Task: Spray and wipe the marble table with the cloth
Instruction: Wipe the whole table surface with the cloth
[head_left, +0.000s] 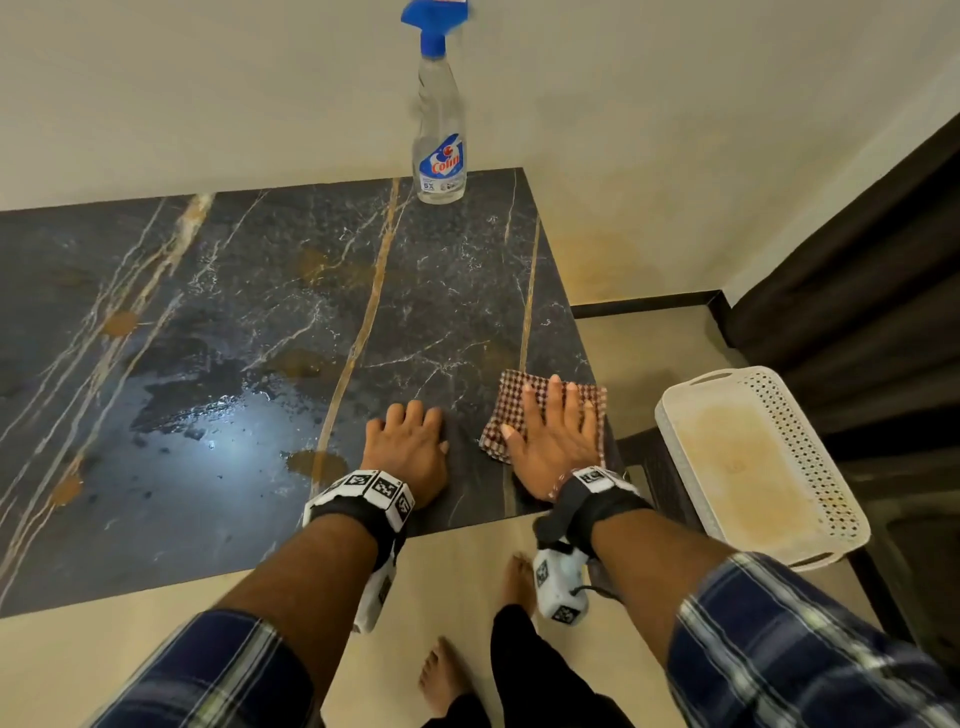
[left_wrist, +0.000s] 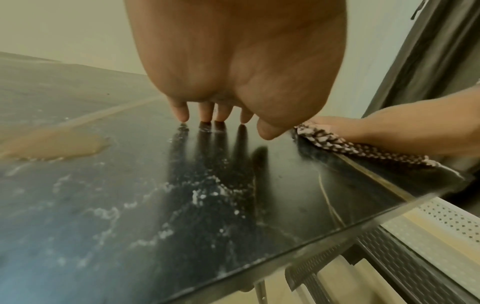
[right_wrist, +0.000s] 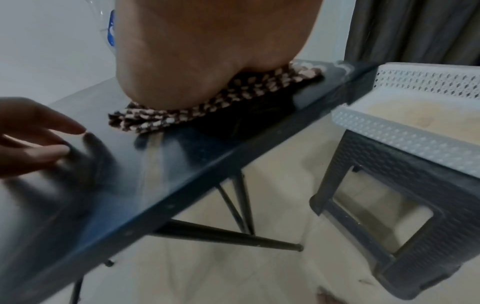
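Observation:
The dark marble table (head_left: 234, 322) with gold and white veins fills the left of the head view; a wet sheen shows on its near left part. A red-and-white checked cloth (head_left: 514, 389) lies at the table's near right corner, and my right hand (head_left: 556, 426) presses flat on it with straight fingers. In the right wrist view the cloth (right_wrist: 182, 117) shows under my palm. My left hand (head_left: 410, 441) rests beside it, fingertips (left_wrist: 182, 117) touching the bare marble (left_wrist: 130, 205). A clear spray bottle (head_left: 440, 130) with a blue trigger stands at the far edge, apart from both hands.
A white perforated tray (head_left: 810, 441) sits on a dark woven stool (right_wrist: 415, 195) just right of the table. A dark curtain (head_left: 857, 260) hangs behind it. A beige wall borders the table's far side. My bare feet (head_left: 441, 675) stand on the pale floor below.

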